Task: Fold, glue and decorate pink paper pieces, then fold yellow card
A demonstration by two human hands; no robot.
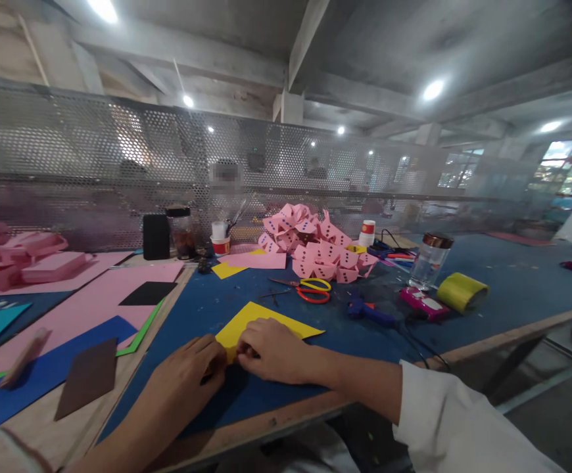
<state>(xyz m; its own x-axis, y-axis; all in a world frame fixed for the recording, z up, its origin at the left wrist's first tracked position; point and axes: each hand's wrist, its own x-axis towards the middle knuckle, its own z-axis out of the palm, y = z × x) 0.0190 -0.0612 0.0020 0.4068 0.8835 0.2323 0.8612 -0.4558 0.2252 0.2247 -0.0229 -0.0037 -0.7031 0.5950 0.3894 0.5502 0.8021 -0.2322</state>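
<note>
A sheet of yellow paper (266,322) is seen lying flat on the blue table (513,276), its near corner pinched between both hands at the table's front edge. The left hand (187,378) is curled closed, its fingertips pressed onto the sheet's near-left corner, while the right hand (273,351) is laid over the near edge with fingers bent down onto the paper; exactly how the corner is gripped cannot be told, since it is hidden under the knuckles. Most of the sheet is spread beyond the hands, away from the person. Just behind it, orange-and-yellow scissors (313,290) are left lying, with a blue glue gun (369,312) to their right. Farther back, a heap of pink folded pieces (315,249) is piled. A clear jar (429,261) and a yellow tape roll (461,292) are stood to the right. Pink, blue and black sheets (83,309) are laid out on the left.
</note>
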